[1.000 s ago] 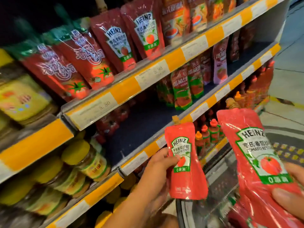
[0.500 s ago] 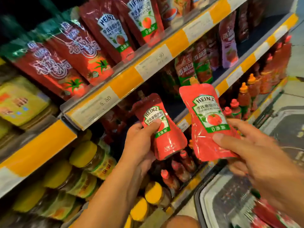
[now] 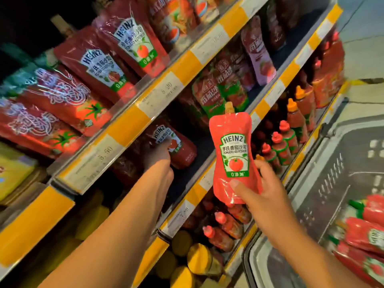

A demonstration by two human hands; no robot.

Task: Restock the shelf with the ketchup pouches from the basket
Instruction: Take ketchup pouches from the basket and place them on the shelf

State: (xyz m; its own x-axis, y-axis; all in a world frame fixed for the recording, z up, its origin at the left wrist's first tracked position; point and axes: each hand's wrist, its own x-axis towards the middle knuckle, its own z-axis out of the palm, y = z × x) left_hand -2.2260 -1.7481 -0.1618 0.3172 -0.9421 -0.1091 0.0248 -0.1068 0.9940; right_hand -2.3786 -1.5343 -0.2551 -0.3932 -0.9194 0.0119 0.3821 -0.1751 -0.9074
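Note:
My left hand (image 3: 159,157) reaches deep into the middle shelf (image 3: 199,183) and grips a red Heinz ketchup pouch (image 3: 180,148), which leans in the shadow under the upper shelf. In front of the shelf edge my right hand (image 3: 264,196) holds a second Heinz pouch (image 3: 233,163) upright by its lower part, thumb across the front, spout up. More red pouches (image 3: 365,240) lie in the grey basket (image 3: 324,183) at the lower right.
The upper shelf (image 3: 145,113) carries rows of Heinz pouches (image 3: 99,69) and other red sauce pouches. Green-and-red pouches (image 3: 216,90) stand further right on the middle shelf. Small red bottles (image 3: 284,138) and yellow-lidded jars (image 3: 199,258) fill the lower shelves.
My left hand has pushed its pouch from the shelf front into the middle shelf. My right hand has shifted its pouch slightly lower and more upright. The view has tilted towards the shelves.

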